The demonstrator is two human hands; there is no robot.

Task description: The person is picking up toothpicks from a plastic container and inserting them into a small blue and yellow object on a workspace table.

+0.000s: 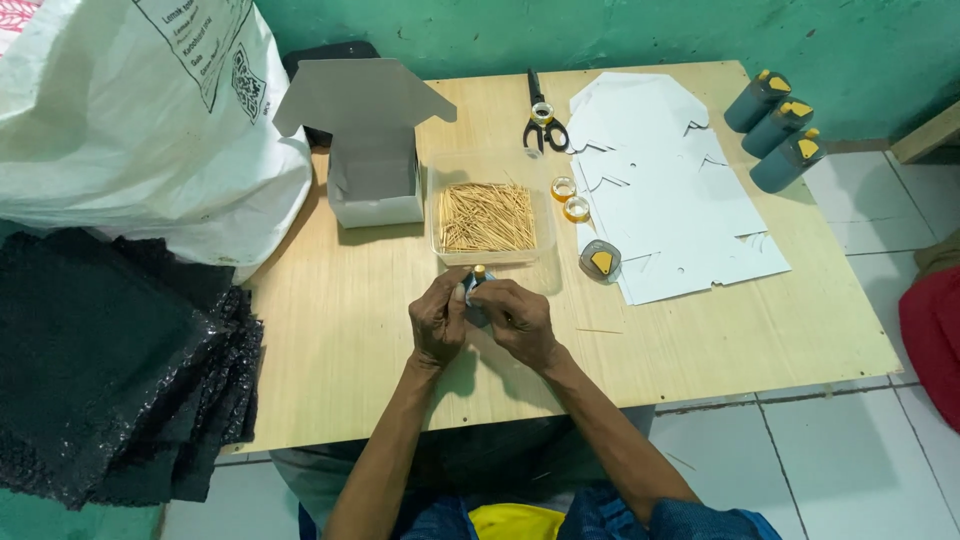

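Head view: we see a wooden table [350,330], its left edge hidden by a white sack [120,120]. Below the toothpick tray [487,215], our left hand [438,320] and right hand [520,320] close around a small, mostly hidden yellow-capped container [477,284]

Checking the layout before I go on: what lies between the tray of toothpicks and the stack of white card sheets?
In the head view, two small tape rolls and a grey container with a yellow cap lie between the toothpick tray and the white card sheets.
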